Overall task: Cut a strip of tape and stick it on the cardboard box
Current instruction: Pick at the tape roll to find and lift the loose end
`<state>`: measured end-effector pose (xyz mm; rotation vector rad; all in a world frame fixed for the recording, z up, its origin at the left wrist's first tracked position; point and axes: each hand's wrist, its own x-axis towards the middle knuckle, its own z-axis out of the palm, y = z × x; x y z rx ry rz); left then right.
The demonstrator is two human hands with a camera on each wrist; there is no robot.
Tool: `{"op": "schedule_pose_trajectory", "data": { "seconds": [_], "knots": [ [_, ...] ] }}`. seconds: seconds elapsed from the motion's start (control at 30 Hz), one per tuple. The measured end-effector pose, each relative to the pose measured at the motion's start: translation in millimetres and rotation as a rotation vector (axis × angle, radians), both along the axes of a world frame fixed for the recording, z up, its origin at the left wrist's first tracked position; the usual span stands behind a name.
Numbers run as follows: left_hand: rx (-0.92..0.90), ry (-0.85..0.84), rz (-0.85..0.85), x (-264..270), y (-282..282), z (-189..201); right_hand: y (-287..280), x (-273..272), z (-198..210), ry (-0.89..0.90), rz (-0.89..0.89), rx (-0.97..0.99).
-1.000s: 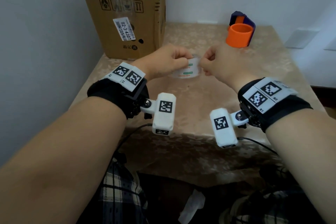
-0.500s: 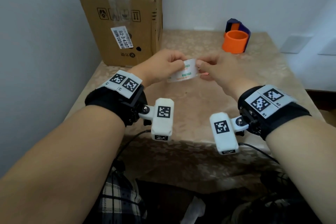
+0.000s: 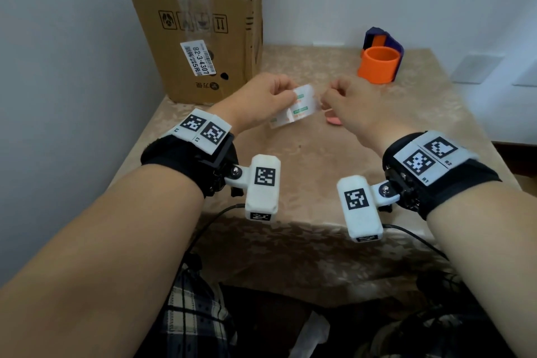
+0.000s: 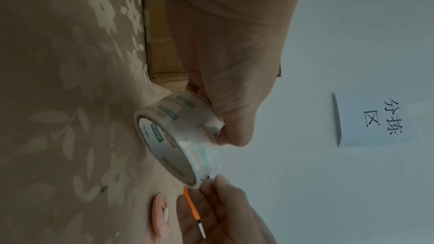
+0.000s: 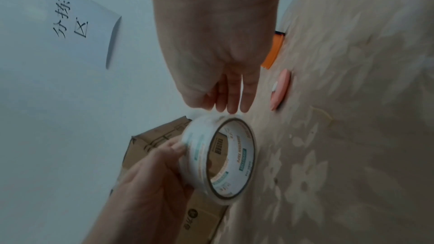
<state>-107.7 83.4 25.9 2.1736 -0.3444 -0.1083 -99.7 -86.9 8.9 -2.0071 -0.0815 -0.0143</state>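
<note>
Head view: one tape roll (image 3: 293,106) held in the air above the worktop (image 3: 392,131), just in front of the cardboard box (image 3: 200,23). Left hand (image 3: 261,99) grips the roll, fingers curled round its rim w/ thumb on the outer face. Right hand (image 3: 351,104) has its fingers (image 4: 211,188) pinched at the roll's edge, apparently on the loose tape end; clear film, so can't confirm. Risks, imo: the end slips from the pinch and snaps back onto the roll, hard to find again; or the freed strip folds onto itself or the fingers if pulled slack. Count: 1 roll, 1 box, 1 pink cutter-like thing (image 3: 334,120) on the worktop right of the roll, 1 orange cylinder (image 3: 377,65) right of the box.
</note>
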Motion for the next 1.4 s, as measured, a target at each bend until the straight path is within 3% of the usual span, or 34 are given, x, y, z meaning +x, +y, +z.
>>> {"op": "schedule_pose_trajectory", "data": {
  "seconds": [0.2, 0.53, 0.73, 0.9, 1.03, 1.27, 1.4],
  "knots": [
    [0.038, -0.021, 0.046, 4.7, 8.4, -1.0, -7.4, -2.1, 17.3, 0.065, 0.022, 0.250],
    [0.014, 0.016, 0.004, 2.1, 2.0, -7.3, -12.1, 0.1, 8.3, 0.037, 0.003, 0.222],
    [-0.153, 0.099, -0.046, -0.9, 2.4, -9.4, -16.3, 2.3, 3.7, 0.006, 0.004, 0.188],
    [-0.170, 0.118, -0.076, -4.3, -6.1, -7.7, -10.8, -0.4, 9.1, -0.029, -0.009, 0.023],
    [-0.222, 0.152, -0.095, -5.9, -11.4, -6.6, -2.0, 2.0, 4.6, -0.191, -0.036, -0.284],
    [-0.246, 0.167, -0.073, -6.3, -21.3, -4.4, 13.7, 8.9, -5.4, -0.377, -0.061, -0.246],
    [-0.044, -0.170, 0.149, 3.6, -8.3, -3.3, 21.5, 5.7, -5.8, -0.450, 0.002, -0.206]
  ]
}}
